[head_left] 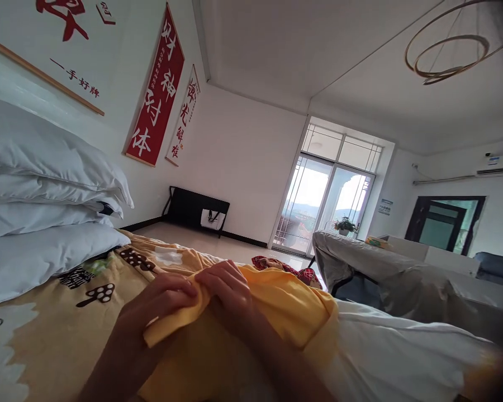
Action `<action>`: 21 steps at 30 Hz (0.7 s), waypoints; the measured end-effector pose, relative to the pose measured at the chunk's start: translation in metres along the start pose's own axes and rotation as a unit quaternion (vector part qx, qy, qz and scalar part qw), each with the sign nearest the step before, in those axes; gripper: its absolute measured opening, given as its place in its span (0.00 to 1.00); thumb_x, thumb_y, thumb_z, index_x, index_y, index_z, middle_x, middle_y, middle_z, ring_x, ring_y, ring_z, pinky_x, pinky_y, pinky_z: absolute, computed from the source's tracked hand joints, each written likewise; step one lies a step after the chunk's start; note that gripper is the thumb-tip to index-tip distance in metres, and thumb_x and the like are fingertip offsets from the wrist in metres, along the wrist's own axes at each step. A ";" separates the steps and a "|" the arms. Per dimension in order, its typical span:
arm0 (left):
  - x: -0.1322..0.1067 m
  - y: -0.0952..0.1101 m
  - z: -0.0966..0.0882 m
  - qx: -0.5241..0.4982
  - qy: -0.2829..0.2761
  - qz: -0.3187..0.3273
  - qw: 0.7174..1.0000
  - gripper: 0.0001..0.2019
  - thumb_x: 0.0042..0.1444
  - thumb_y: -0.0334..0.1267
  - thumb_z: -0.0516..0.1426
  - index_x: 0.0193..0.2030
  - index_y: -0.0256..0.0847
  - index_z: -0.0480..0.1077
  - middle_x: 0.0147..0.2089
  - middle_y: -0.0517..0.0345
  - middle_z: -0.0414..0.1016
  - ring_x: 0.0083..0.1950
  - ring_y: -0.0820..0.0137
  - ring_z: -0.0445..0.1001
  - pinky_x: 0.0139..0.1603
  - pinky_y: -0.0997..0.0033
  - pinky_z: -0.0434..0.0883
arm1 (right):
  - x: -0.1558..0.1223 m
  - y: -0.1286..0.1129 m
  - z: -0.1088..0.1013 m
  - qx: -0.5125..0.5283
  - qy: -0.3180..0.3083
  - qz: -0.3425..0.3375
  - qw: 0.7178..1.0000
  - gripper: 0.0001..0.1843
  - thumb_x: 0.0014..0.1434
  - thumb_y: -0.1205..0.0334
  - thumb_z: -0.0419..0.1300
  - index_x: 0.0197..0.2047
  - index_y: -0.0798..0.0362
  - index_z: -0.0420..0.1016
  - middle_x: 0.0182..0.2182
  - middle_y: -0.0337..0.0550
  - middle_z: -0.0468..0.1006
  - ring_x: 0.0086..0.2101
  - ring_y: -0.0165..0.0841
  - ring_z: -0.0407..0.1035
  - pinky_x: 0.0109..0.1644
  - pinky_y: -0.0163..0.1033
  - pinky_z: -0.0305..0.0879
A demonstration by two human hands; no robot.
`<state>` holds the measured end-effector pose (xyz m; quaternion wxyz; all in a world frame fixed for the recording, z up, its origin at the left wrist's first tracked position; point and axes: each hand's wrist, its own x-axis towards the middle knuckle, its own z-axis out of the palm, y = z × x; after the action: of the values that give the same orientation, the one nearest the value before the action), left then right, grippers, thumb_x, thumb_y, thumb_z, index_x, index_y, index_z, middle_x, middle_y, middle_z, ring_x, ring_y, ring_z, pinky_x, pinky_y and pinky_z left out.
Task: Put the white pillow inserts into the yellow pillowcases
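Observation:
A smooth yellow cloth lies bunched across the bed before me, its kind unclear. My left hand is closed on a folded edge of it, thumb beneath and fingers on top. Close beside it, my right hand grips the same edge with curled fingers. To the right, a white, padded, pillow-like thing borders the cloth; whether it is inside or only beside it I cannot tell. Under both hands spreads a tan blanket with brown mushroom patterns.
White pillows are stacked at the left. A red checked cloth lies beyond the yellow one. Farther right stands a table under a plastic cover, with a potted plant. A folded black piece of furniture leans by the far wall.

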<state>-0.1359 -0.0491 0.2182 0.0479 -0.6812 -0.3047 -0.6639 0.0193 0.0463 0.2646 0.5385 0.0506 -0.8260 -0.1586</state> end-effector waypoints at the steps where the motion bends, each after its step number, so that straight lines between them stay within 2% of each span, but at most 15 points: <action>1: -0.001 -0.001 -0.002 -0.034 -0.029 -0.020 0.999 0.10 0.56 0.47 0.58 0.39 0.47 0.77 0.46 0.50 0.76 0.51 0.59 0.73 0.54 0.62 0.71 | 0.000 0.001 -0.001 0.023 0.006 0.023 0.999 0.09 0.61 0.72 0.54 0.40 0.54 0.74 0.32 0.42 0.79 0.34 0.30 0.70 0.38 0.38 0.66; 3: -0.002 -0.003 -0.006 -0.105 -0.029 -0.069 0.992 0.26 0.53 0.64 0.51 0.37 0.45 0.79 0.44 0.46 0.78 0.51 0.53 0.73 0.56 0.55 0.69 | 0.001 0.003 -0.004 0.061 0.010 0.064 0.996 0.11 0.61 0.72 0.52 0.38 0.53 0.75 0.31 0.41 0.79 0.32 0.29 0.71 0.38 0.38 0.66; 4: -0.001 -0.005 -0.006 -0.135 -0.008 -0.096 0.986 0.32 0.53 0.68 0.46 0.37 0.44 0.79 0.42 0.45 0.78 0.49 0.53 0.74 0.55 0.54 0.70 | 0.002 0.004 -0.005 0.073 0.008 0.080 0.994 0.12 0.62 0.71 0.52 0.37 0.52 0.76 0.30 0.40 0.79 0.31 0.29 0.70 0.37 0.38 0.66; 5: 0.000 -0.007 -0.006 -0.155 0.019 -0.122 0.980 0.32 0.55 0.67 0.44 0.37 0.44 0.79 0.40 0.45 0.79 0.45 0.54 0.75 0.51 0.55 0.72 | 0.003 0.004 -0.006 0.081 0.003 0.092 0.992 0.13 0.62 0.70 0.51 0.37 0.52 0.77 0.29 0.40 0.79 0.30 0.28 0.70 0.37 0.38 0.66; 7: 0.004 -0.010 -0.002 -0.137 0.048 -0.173 0.974 0.22 0.58 0.57 0.50 0.39 0.44 0.78 0.39 0.48 0.79 0.40 0.60 0.76 0.43 0.63 0.74 | 0.006 0.004 -0.006 0.091 -0.008 0.100 0.991 0.13 0.63 0.68 0.52 0.37 0.51 0.78 0.27 0.39 0.78 0.29 0.28 0.69 0.36 0.38 0.65; 9: 0.007 -0.011 0.005 -0.066 0.033 -0.186 0.980 0.13 0.55 0.48 0.58 0.42 0.45 0.76 0.42 0.52 0.78 0.39 0.64 0.75 0.41 0.69 0.73 | 0.008 0.002 -0.006 0.089 -0.012 0.095 0.991 0.12 0.63 0.67 0.53 0.36 0.51 0.79 0.26 0.39 0.77 0.28 0.28 0.68 0.36 0.38 0.64; 12: 0.009 -0.009 0.015 0.038 0.013 -0.173 0.984 0.11 0.51 0.46 0.61 0.38 0.46 0.76 0.40 0.57 0.78 0.39 0.65 0.75 0.40 0.73 0.72 | 0.010 -0.003 -0.005 0.044 0.008 0.080 0.996 0.13 0.63 0.66 0.53 0.34 0.50 0.80 0.27 0.40 0.75 0.29 0.28 0.66 0.35 0.37 0.63; 14: 0.009 -0.007 0.019 0.053 0.015 -0.159 0.986 0.09 0.53 0.45 0.59 0.37 0.46 0.75 0.38 0.58 0.78 0.39 0.67 0.75 0.39 0.74 0.71 | 0.009 -0.006 -0.005 0.005 0.035 0.070 0.997 0.14 0.63 0.66 0.53 0.33 0.49 0.80 0.25 0.40 0.73 0.28 0.28 0.64 0.33 0.37 0.63; 18: 0.009 -0.006 0.023 0.017 -0.004 -0.141 0.990 0.08 0.56 0.44 0.56 0.35 0.45 0.75 0.35 0.59 0.76 0.37 0.69 0.74 0.38 0.76 0.69 | 0.006 -0.005 -0.005 0.000 0.033 0.073 0.997 0.16 0.65 0.64 0.50 0.31 0.51 0.78 0.19 0.37 0.69 0.23 0.27 0.61 0.30 0.35 0.59; 21: 0.007 -0.006 0.024 -0.041 0.008 -0.179 0.983 0.13 0.57 0.47 0.55 0.27 0.41 0.71 0.29 0.59 0.70 0.33 0.70 0.69 0.35 0.75 0.66 | 0.005 0.001 -0.005 0.031 -0.003 0.097 0.995 0.17 0.66 0.62 0.49 0.29 0.52 0.75 0.18 0.35 0.71 0.21 0.25 0.62 0.30 0.35 0.59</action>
<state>-0.1178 -0.0303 0.2204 -0.0969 -0.6119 -0.3938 -0.6791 0.0222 0.0452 0.2711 0.5466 -0.0140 -0.8335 -0.0797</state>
